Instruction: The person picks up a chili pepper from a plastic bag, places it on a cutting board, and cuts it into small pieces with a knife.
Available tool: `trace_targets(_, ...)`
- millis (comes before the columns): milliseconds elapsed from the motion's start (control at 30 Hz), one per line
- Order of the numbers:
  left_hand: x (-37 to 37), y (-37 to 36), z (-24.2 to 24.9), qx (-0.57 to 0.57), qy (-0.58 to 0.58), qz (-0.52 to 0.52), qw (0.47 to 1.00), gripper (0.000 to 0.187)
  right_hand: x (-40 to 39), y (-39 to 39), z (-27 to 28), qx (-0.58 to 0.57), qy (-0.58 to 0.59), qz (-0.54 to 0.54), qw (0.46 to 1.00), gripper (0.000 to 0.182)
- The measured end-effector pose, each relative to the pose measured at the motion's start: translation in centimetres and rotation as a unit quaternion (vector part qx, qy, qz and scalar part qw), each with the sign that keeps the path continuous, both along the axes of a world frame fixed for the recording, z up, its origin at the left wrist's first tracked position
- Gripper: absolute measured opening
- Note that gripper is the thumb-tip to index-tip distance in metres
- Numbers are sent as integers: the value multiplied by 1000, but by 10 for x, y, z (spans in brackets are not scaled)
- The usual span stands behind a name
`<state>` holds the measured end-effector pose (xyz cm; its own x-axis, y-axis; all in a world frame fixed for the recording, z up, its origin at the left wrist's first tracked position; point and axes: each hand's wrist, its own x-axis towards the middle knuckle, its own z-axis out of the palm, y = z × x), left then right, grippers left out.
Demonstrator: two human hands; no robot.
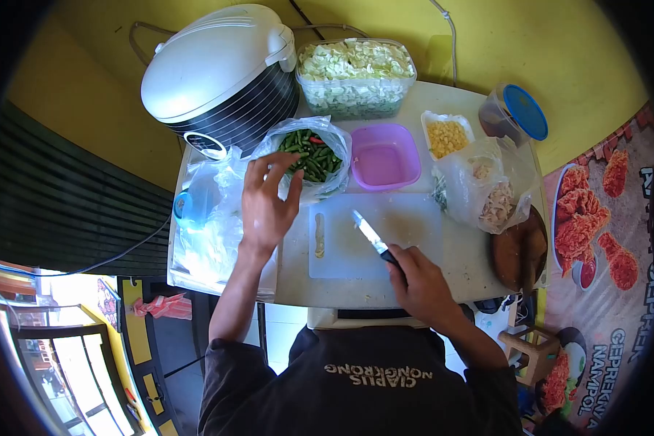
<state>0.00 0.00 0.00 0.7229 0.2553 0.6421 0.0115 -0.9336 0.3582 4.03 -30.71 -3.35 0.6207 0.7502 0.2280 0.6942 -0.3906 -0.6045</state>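
While the right hand [421,285] is closed around the black handle of a knife [371,233], its blade slanting over the white cutting board [407,221], the left hand [267,198] is loosely open, fingers spread, with nothing visible in its grasp. It is at the left edge of a plastic bag [337,136] of green chillies [312,158]; whether they touch cannot be told. The bag sits on the table [461,270], just beside a purple tub [385,156].
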Motion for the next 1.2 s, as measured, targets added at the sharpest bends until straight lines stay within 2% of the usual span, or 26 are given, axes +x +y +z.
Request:
trace_targets(67,-16,-17,3,-34,-48,-36,998,18,-13,11,-3,19,-11,13,1000,39)
trace_targets(167,-29,-39,-11,-137,25,-59,988,19,-18,13,-9,-15,-25,22,999,37)
trace_targets(233,-38,-39,-23,-117,107,-85,984,22,-14,8,-7,-31,-28,-21,999,36)
trace_targets(300,-41,-40,-33,-82,127,-95,984,23,-5,-5,-7,-45,-42,-76,995,36)
trace_targets(467,-48,-36,-45,-99,142,-104,979,28,14,-52,-11,-41,-44,-218,974,33)
trace_targets(567,-47,-37,-39,-123,168,-98,973,29,0,-44,1,54,-43,-183,981,30)
trace_targets(667,-46,-38,-38,-139,189,-94,968,30,-19,-24,1,43,46,-108,992,34)
trace_targets(767,-47,-39,-35,-160,192,-95,964,30,-20,5,-6,-27,-117,-31,992,38)
trace_targets(1000,-47,-36,-41,-178,182,-98,962,33,-34,19,-21,9,-119,-69,990,35)
trace_targets(1200,-49,-37,-42,-183,179,-97,962,33,-12,-42,-24,-25,-158,-216,963,36)
